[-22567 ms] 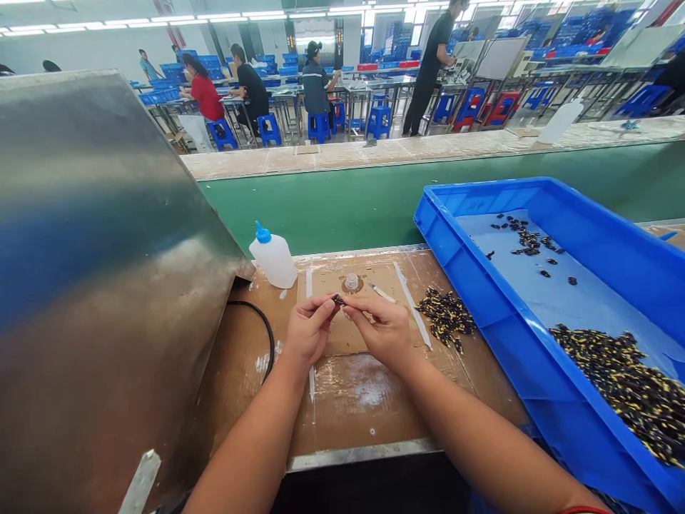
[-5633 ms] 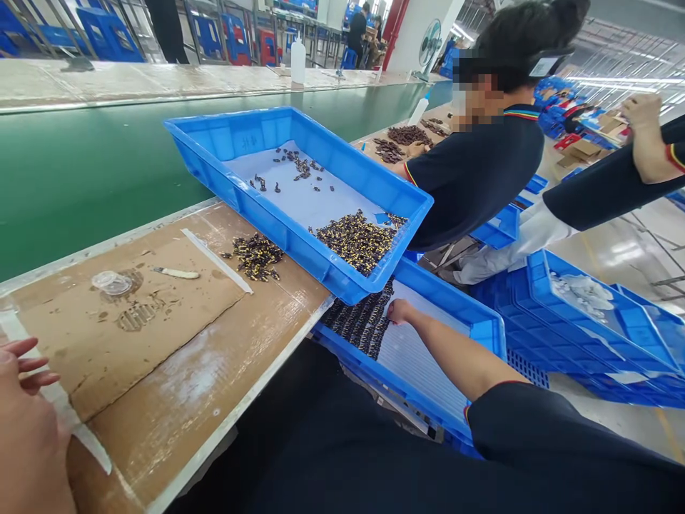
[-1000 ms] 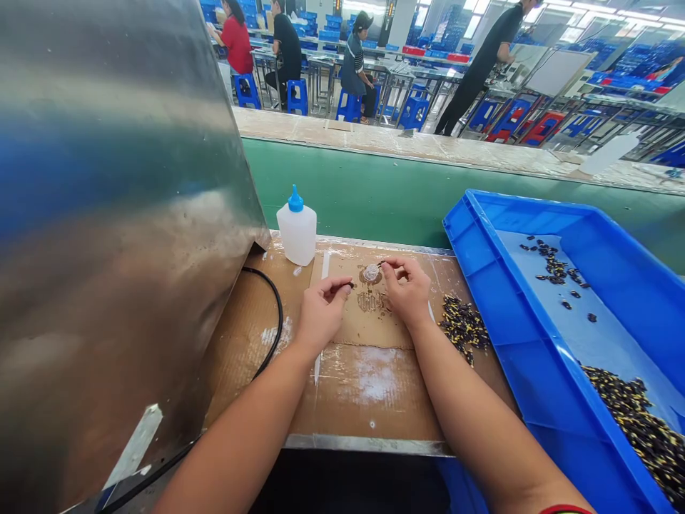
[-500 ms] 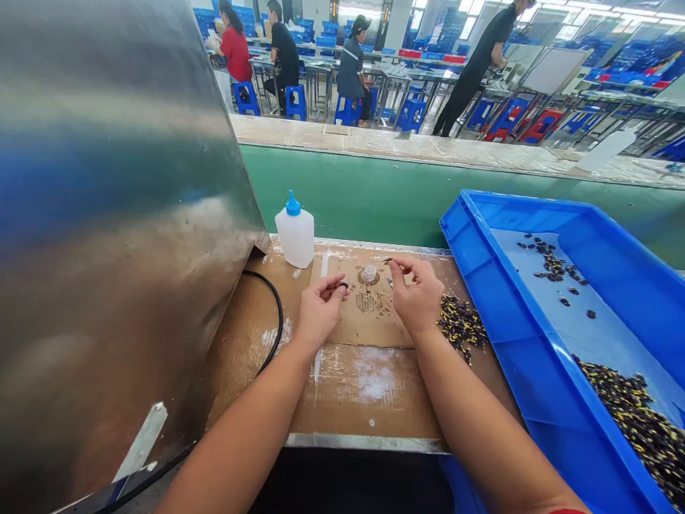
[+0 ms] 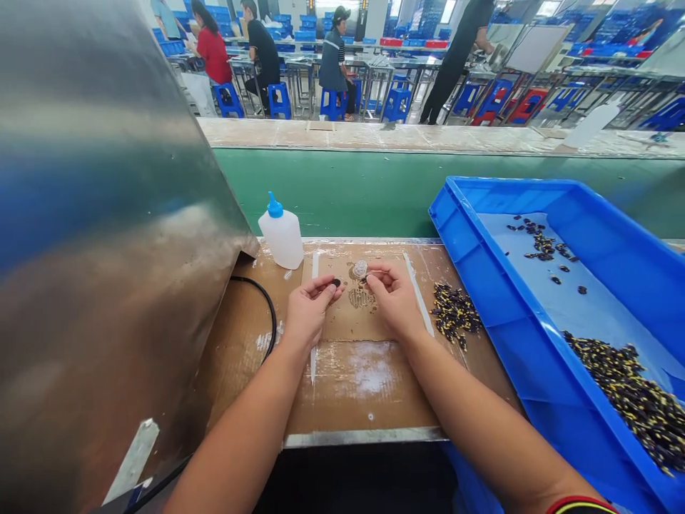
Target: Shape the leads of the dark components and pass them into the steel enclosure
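Observation:
Between the thumb and fingertips of my left hand (image 5: 309, 308) is a small dark round piece (image 5: 336, 283). My right hand (image 5: 394, 298) is closed in a pinch to the right of it, with a small dark piece (image 5: 364, 280) at its fingertips; its exact kind is too small to tell. The two hands are apart, over a cardboard sheet (image 5: 347, 330). Just beyond the right fingertips sits a small clear, bumpy lump (image 5: 359, 268). A patch of wet-looking marks (image 5: 359, 298) lies on the cardboard between the hands.
Left of the cardboard stands a white squeeze bottle (image 5: 282, 239) with a blue nozzle. Black-and-yellow small parts (image 5: 454, 313) are heaped at the right, beside a blue bin (image 5: 503, 343) holding more. A black cable (image 5: 274, 314) and a metal panel (image 5: 107, 250) border the left.
My right hand has moved left and slightly down, bringing its small dark piece closer to my left hand. The left hand still pinches the round piece. The camera view has shifted a little.

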A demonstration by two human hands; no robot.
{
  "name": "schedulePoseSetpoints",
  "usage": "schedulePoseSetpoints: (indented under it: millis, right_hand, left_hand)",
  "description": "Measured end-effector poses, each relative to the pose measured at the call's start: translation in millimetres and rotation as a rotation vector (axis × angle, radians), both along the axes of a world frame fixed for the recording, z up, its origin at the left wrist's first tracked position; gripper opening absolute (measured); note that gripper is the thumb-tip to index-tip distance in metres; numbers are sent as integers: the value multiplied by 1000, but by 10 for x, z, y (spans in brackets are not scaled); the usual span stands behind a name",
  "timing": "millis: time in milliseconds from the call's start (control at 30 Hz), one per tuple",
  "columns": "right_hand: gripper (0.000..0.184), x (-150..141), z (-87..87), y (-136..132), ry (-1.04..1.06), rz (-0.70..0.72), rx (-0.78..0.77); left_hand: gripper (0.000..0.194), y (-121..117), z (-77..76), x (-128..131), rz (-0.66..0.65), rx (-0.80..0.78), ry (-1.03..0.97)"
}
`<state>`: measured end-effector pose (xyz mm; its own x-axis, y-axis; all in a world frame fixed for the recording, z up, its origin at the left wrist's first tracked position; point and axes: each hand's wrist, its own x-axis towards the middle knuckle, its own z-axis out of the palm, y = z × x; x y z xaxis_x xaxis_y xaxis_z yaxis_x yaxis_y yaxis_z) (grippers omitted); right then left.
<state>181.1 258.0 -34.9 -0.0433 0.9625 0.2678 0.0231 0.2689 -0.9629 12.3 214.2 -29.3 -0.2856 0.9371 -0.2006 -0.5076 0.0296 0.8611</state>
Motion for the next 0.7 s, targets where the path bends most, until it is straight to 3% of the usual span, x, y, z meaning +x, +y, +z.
schedulePoseSetpoints:
  millis: [133,300,533,700]
  right_hand:
    - [35,-84,-61,-59,229,179,-198]
    - [34,-131,35,-137,383,281,-314]
    - [27,-127,128,-188,344,334,-196]
    - [24,-130,154,-246,240,269,-80]
  left_hand:
    - [47,-3,-2,6,2,3,36]
    - [42,-24,66,36,12,58,2]
    - [41,-34,158,41,-7,59,-129]
    - [41,-23,151,24,-29,26,-202]
